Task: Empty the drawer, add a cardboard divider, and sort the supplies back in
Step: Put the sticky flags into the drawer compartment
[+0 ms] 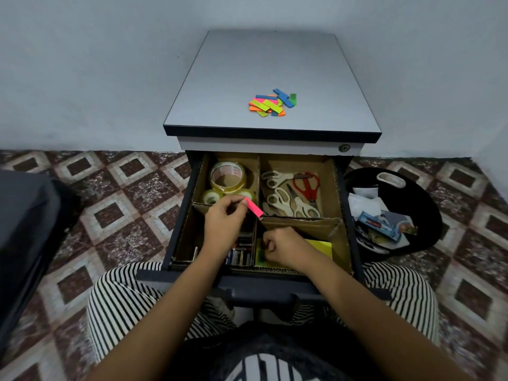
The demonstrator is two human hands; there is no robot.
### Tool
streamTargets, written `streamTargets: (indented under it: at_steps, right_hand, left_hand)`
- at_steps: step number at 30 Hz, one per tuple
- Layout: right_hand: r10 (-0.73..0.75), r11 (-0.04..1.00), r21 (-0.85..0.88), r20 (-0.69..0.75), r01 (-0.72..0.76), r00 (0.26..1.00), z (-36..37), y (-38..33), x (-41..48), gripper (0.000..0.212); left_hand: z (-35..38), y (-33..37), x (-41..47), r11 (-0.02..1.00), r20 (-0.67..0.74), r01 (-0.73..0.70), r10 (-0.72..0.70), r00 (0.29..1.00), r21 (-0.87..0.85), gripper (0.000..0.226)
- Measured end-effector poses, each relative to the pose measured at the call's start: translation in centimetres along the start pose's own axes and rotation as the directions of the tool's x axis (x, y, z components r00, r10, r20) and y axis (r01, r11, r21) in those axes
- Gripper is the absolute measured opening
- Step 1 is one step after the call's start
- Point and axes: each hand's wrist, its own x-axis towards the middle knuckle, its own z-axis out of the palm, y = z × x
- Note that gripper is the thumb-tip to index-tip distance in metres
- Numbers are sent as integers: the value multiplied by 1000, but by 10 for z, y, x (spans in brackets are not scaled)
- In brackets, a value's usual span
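The open drawer (181, 215) holds a cardboard divider (302, 222) forming four compartments. Tape rolls (226, 176) lie in the far left one, several scissors (291, 192) in the far right, batteries (242, 254) near left, and yellow sticky notes (321, 247) near right. My left hand (224, 224) pinches a pink sticky flag pad (254, 207) above the divider's centre. My right hand (283, 247) is curled over the near right compartment, pinching a small green piece (261, 255) on the yellow notes. A pile of coloured sticky flags (272, 103) lies on the cabinet top (247, 64).
A black bin (420, 193) with papers and packaging stands on the tiled floor right of the cabinet. A dark object (24, 243) fills the left edge. My striped-trousered knees flank the drawer front. A wall rises behind the cabinet.
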Motion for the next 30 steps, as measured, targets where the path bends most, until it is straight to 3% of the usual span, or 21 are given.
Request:
streamTargets:
  at_steps: [14,19,21,24,30]
  right_hand:
    - [-36,999,24,42,35,998,-2,-3,-2,4]
    - [51,968,247,-29,-42,998,-6,1,-9,6]
    - [104,875,479,-37,-74,994,-11,2,-16,5]
    - [160,626,779,-88,-32,983,-18,2,-25,8]
    - [257,342,938,-158,63,953,-25,-5,-27,7]
  left_hand:
    - [2,-1,0,999,25,-35,34,999,17,18]
    - [2,3,-3,999,32,-14,15,999,-29,18]
    - [1,5,-5,996,46,-5,9,999,-91,18]
    - [1,6,-7,992,87,-18,29,996,-127,20]
    - [0,6,-9,990,126,-44,61,990,-135,21]
